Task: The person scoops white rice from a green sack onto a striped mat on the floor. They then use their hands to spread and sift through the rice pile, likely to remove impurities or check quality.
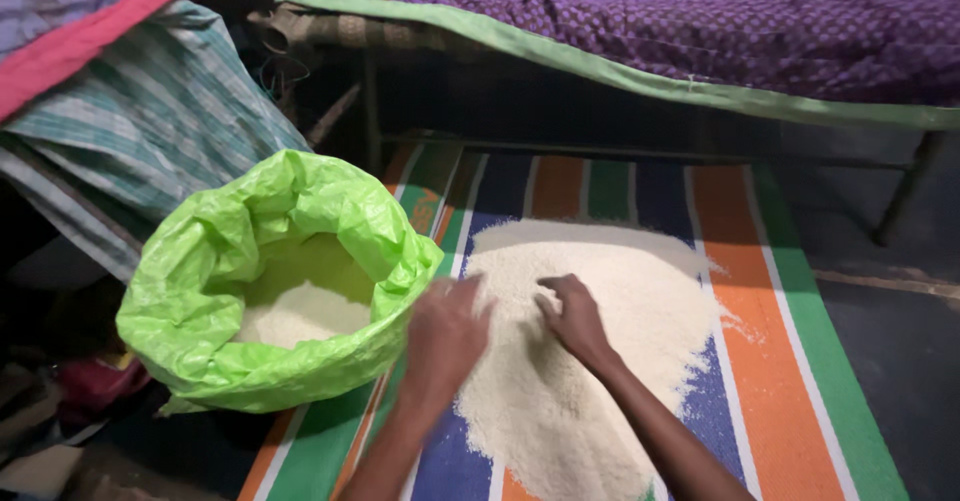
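Observation:
A wide heap of white rice (610,291) lies spread on a striped mat (770,361). My left hand (447,333) rests at the heap's left edge, blurred, fingers spread over the grains. My right hand (572,316) lies on the middle of the heap, fingers curled into the rice. Left of my hands stands a bright green plastic sack (210,261) with its mouth rolled open and rice (300,316) inside.
A cot with a purple quilt edged in green (700,21) stands behind the mat, one metal leg (905,196) at the right. Striped cloth bundles (150,111) pile at the left. Dark floor (900,341) lies beyond the mat's right edge.

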